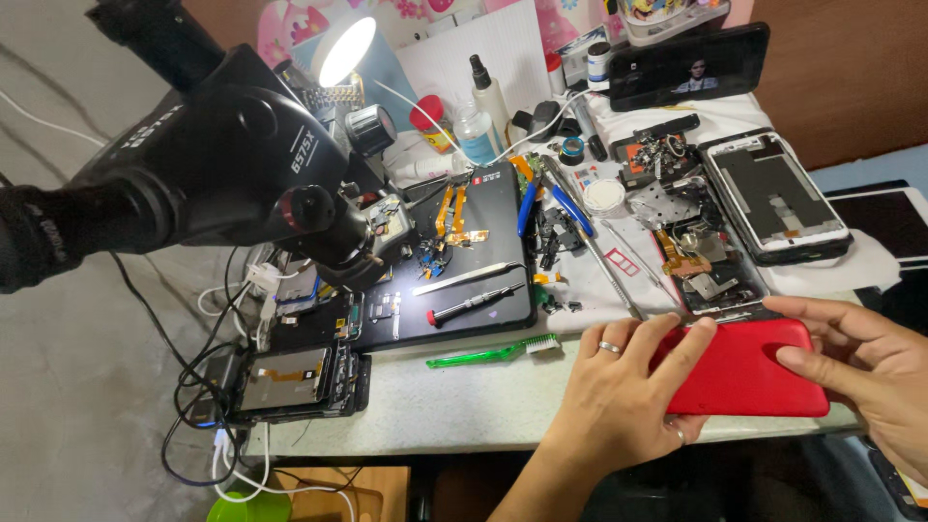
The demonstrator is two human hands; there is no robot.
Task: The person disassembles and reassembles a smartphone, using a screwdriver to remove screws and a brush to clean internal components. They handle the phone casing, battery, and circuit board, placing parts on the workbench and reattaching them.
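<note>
Both hands clasped the glossy red plastic phone back cover at the table's near edge, long axis left to right: left hand gripping its left end, right hand its right. Beyond lay an open phone frame.

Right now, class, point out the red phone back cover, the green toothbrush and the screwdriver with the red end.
red phone back cover [749, 372], head view, bare middle of the cover.
green toothbrush [483, 355], head view, its handle.
screwdriver [474, 304], head view, its black shaft.
</note>
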